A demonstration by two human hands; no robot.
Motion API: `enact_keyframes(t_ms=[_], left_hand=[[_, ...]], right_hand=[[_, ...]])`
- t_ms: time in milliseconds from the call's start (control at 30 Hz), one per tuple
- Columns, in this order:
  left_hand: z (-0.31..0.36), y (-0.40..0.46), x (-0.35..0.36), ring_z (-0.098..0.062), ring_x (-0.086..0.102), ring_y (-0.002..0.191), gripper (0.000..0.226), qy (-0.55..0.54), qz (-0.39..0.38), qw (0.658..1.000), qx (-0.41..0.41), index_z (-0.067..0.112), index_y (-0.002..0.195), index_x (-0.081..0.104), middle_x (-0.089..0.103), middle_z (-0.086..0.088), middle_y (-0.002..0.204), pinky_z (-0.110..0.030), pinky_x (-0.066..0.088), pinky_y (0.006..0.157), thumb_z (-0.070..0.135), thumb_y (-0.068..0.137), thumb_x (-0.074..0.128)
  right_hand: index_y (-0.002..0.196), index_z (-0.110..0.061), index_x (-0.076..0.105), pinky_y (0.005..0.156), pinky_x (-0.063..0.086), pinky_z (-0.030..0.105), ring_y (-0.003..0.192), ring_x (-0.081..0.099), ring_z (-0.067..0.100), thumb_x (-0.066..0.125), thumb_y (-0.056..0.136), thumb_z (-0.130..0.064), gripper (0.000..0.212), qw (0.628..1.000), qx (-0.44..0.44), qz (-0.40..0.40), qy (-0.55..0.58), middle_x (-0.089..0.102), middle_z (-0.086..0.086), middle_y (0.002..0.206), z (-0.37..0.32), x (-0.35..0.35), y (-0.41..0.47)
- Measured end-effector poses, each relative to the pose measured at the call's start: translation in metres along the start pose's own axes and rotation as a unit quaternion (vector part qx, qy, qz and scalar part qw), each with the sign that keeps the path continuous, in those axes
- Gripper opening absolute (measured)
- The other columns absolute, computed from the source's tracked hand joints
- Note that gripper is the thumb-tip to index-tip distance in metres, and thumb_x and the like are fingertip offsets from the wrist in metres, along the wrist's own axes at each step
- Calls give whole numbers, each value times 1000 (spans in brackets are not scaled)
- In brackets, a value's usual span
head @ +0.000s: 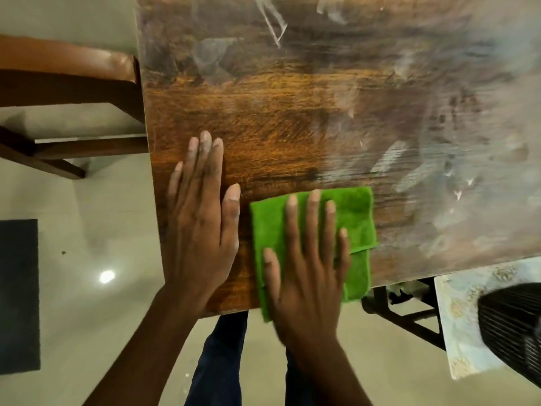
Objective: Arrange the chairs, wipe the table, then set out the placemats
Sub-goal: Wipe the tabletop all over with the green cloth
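Right hand [307, 259]: flat, fingers straight and slightly spread, pressing down on the green cloth [355, 218] near the counter's near edge.
Left hand [202, 218]: flat, fingers straight and together, palm resting on bare wood just left of the cloth, holding nothing.
Green cloth: folded, lying on the counter, its near corner hanging past the edge.
Counter [292, 98]: dark wood grain; clean and glossy around the hands, hazy whitish smears across the far and right parts.
Chair [67, 65]: brown seat at the counter's left side, touching its edge.
Floor [96, 230]: pale tiles, a dark mat [17, 294] at far left.
Legs [216, 361]: dark trousers below the counter edge.
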State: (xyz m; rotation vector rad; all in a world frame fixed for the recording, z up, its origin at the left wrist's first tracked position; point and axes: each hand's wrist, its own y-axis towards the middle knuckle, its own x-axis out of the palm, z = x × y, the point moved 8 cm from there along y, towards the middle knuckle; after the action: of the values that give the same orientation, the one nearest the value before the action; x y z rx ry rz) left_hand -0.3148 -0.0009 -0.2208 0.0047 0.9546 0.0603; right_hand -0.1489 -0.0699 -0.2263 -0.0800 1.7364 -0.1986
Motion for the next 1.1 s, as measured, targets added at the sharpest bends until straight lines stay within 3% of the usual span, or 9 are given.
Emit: enact_keyframes(t_ms=[133, 300, 367, 567, 700, 867, 1033, 1100], left_hand=[[1, 1, 3, -17, 13, 165, 60, 35, -18, 999, 20, 9, 168, 23, 20, -7, 176, -47, 15, 133, 33, 113, 28], [4, 3, 5, -19, 12, 165, 61, 56, -21, 998, 21, 7, 167, 23, 19, -9, 176, -47, 12, 133, 33, 113, 29], [7, 4, 7, -19, 10, 165, 62, 76, -28, 997, 21, 8, 168, 20, 17, -9, 177, -46, 11, 134, 35, 112, 28], [17, 4, 18, -18, 5, 165, 65, 141, -40, 989, 28, 12, 170, 12, 10, -8, 178, -46, 11, 133, 38, 112, 23], [16, 1, 11, -16, 7, 165, 61, 101, 0, 995, 17, 12, 169, 17, 13, -6, 178, -43, 12, 133, 27, 111, 27], [23, 5, 9, -16, 10, 165, 58, 109, 27, 994, 2, 13, 169, 20, 17, -7, 177, -49, 14, 133, 25, 112, 27], [76, 17, 38, -17, 6, 165, 59, 64, 15, 998, 10, 11, 170, 15, 11, -5, 178, -48, 9, 134, 26, 114, 28], [103, 29, 61, -18, 4, 166, 60, 82, 6, 996, 35, 10, 170, 13, 9, -6, 178, -48, 9, 133, 27, 114, 27]], right_hand=[[172, -26, 13, 131, 21, 54, 167, 3, 22, 30, 110, -52, 70, 998, -62, 5, -5, 3, 0, 181, 9, -3, 9], [173, -26, 10, 132, 17, 55, 167, 0, 20, 25, 111, -49, 67, 996, 49, 76, -9, 2, -2, 181, 125, -38, 90], [173, -26, 9, 132, 14, 54, 168, -1, 21, 24, 112, -49, 67, 994, 66, 90, -4, 3, 0, 181, 140, -47, 120], [172, -19, 12, 131, 8, 59, 167, 3, 31, 18, 109, -61, 76, 996, -57, 65, -29, 6, 12, 180, 22, -31, 175], [173, -20, 2, 131, 5, 55, 167, -9, 27, 23, 112, -57, 75, 992, -127, 21, 17, -8, 9, 180, -25, -15, 124], [173, -23, 0, 133, 10, 50, 167, -11, 21, 26, 114, -55, 72, 994, -112, 7, 20, -10, 2, 180, 53, -19, 60], [173, -23, 4, 132, 15, 56, 167, -4, 23, 18, 112, -54, 70, 999, 7, 41, -17, -4, 4, 181, 191, -40, 71], [173, -23, 4, 132, 17, 56, 167, -4, 22, 19, 112, -51, 68, 998, 38, 49, -10, -4, 2, 181, 217, -46, 69]])
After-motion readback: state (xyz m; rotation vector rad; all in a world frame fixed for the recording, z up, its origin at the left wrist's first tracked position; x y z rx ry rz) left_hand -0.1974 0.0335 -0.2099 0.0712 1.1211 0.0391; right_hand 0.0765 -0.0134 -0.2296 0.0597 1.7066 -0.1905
